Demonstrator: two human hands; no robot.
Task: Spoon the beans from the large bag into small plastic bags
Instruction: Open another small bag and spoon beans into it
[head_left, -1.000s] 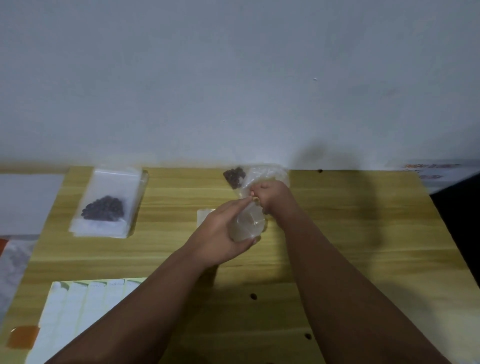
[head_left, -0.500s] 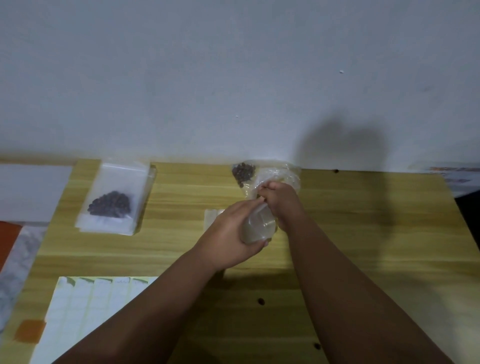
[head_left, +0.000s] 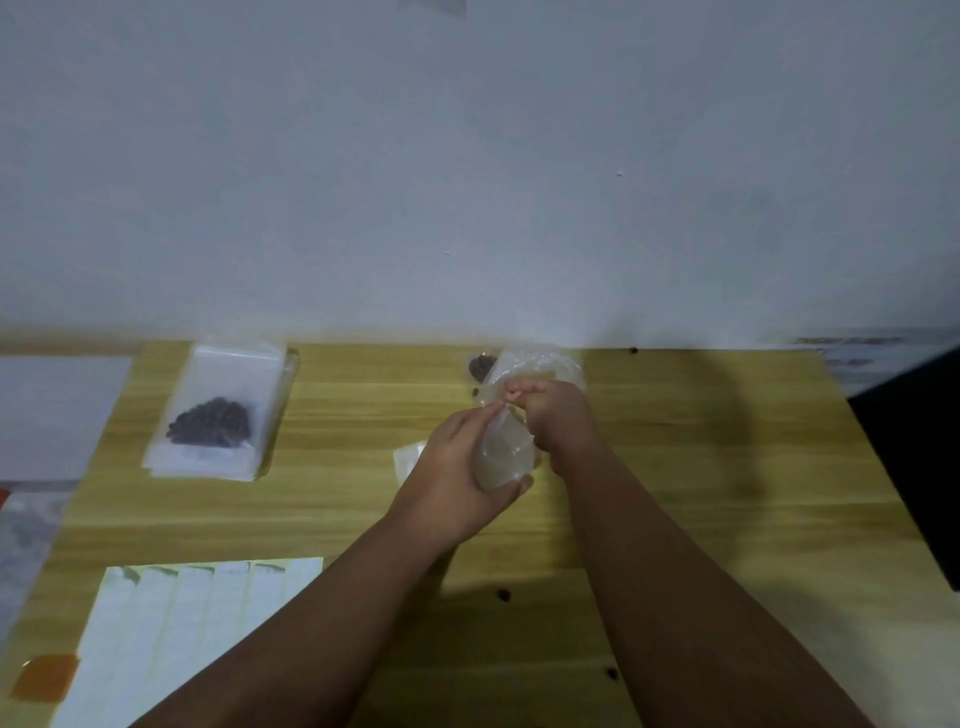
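Over the middle of the wooden table my left hand wraps around a small clear plastic bag, thumb under its bottom. My right hand pinches the bag's top edge with closed fingers. Just behind the hands lies the large clear bag, with dark beans showing at its left end. No spoon is visible. At the far left lies a stack of small bags whose top one holds a heap of dark beans.
A sheet of white labels lies at the front left with an orange tab beside it. A flat white piece peeks out left of my left hand. Loose beans dot the tabletop. The wall rises right behind the table.
The camera view shifted slightly; both hands stay on the small bag in about the same place, the right fingers working at its top edge.
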